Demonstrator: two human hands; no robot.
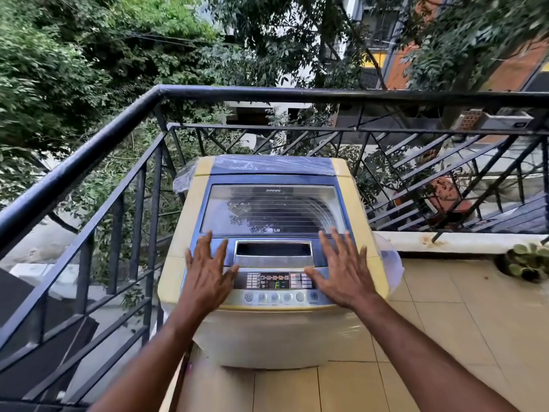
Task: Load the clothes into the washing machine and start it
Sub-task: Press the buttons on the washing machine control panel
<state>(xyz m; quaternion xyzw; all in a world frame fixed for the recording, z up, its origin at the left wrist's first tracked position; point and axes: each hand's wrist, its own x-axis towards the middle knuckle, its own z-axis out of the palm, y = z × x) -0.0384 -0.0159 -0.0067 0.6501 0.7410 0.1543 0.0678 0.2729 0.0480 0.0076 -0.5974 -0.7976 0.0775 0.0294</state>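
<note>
Forearms reach in from the bottom edge, cut off below the elbows. Left hand [208,275] lies flat with fingers spread wide, palm down at about 9 o'clock of the control panel [273,282], holding nothing; its thumb tip touches or nearly touches the panel's left end. Right hand [341,270] is spread the same way at 3 o'clock of the panel, empty, thumb pointing in toward the buttons. Whether either palm presses the surface or hovers just above is hard to tell. Between them the display glows green, its small labels too fine to read. Washing machine [273,239] stands on the tiled balcony floor [463,337], its glass lid [273,212] shut at 12 o'clock of the hands; reflections hide whatever is in the drum. Plastic film wraps the back edge. Beyond, a dark railing [89,150] frames trees and buildings.
</note>
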